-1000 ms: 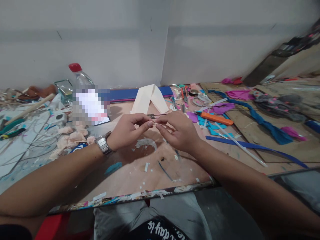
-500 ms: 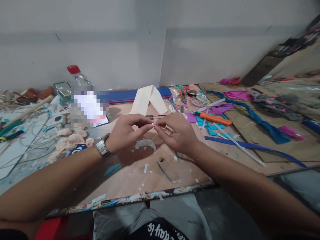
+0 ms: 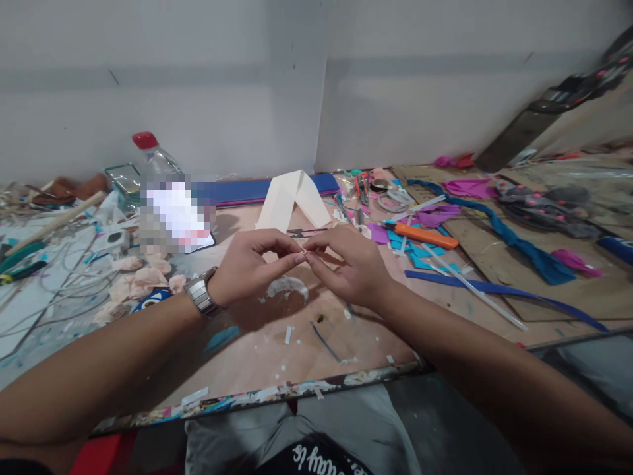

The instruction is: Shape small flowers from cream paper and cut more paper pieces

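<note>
Over the middle of the table, my left hand (image 3: pixel 250 267) and my right hand (image 3: pixel 349 264) meet fingertip to fingertip. Each is closed in a pinch of thumb and forefinger. A tiny pale bit shows between the tips, mostly hidden and too small to name. Just behind the hands lies a dark slender tool (image 3: pixel 311 231), partly covered by my right hand. Beyond it a folded cream paper strip (image 3: pixel 278 201) forms an inverted V. Several crumpled peach pieces (image 3: pixel 143 282) lie left of my left wrist.
A lit phone (image 3: pixel 175 211) leans against a red-capped bottle (image 3: pixel 145 140) at the back left. Green-handled pliers (image 3: pixel 22 257) lie far left. To the right are an orange utility knife (image 3: pixel 426 235), a blue strip (image 3: pixel 514 290), a white stick (image 3: pixel 475 288) and a cardboard sheet (image 3: pixel 475 257).
My fingertips have shifted slightly while staying pinched together, and the pale bit between them shows less. The things on the table stay where they were.
</note>
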{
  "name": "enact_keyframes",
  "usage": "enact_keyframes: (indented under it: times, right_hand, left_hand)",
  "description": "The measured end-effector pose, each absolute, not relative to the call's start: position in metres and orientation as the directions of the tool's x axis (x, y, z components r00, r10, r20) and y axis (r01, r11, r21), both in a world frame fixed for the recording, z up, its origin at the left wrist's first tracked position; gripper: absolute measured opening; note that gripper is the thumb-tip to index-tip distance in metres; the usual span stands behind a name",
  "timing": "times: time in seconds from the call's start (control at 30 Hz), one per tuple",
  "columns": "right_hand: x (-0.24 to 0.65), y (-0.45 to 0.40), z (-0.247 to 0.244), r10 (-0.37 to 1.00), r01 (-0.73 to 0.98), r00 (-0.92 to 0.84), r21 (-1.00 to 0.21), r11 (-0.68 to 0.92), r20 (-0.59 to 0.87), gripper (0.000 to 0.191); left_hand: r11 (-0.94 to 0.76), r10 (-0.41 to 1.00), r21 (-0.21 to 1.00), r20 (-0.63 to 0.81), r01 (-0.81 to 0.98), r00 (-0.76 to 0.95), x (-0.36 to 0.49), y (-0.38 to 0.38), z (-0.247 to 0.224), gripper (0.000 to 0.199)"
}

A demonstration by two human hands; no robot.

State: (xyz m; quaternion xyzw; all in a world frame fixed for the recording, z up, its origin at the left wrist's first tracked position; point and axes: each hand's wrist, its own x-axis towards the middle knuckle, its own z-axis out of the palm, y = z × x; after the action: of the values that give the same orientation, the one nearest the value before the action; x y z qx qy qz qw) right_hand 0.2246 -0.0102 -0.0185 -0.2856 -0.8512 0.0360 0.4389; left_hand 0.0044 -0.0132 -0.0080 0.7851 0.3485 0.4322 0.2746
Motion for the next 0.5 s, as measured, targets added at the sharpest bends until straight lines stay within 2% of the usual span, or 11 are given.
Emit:
enact_keyframes:
  times: [0.13,0.27,0.4,0.5]
  right_hand:
    - [0.225,-0.0089,-0.0199,0.487,0.418,-0.449,-0.306,0.856,0.749,0.007]
    - [0.2251,-0.0092,-0.0199,0.52,0.455,-0.432,-0.32,0.831,0.737,0.006]
    - [0.2248,-0.0099,-0.0191,0.551,0.48,-0.412,-0.341,0.808,0.726,0.009]
    - [0.2246,-0.01,-0.0189,0.554,0.486,-0.412,-0.34,0.805,0.723,0.01]
  left_hand:
    - [-0.606,0.785,0.727,0.482,0.322,0.389,0.0045,-0.0131,-0.0073,0.019]
    - [-0.621,0.777,0.72,0.513,0.31,0.365,0.0046,-0.013,-0.0073,0.02]
    - [-0.685,0.723,0.674,0.579,0.276,0.378,0.0039,-0.0123,-0.0086,0.014]
    - [-0.672,0.735,0.685,0.57,0.281,0.368,0.0038,-0.0121,-0.0083,0.011]
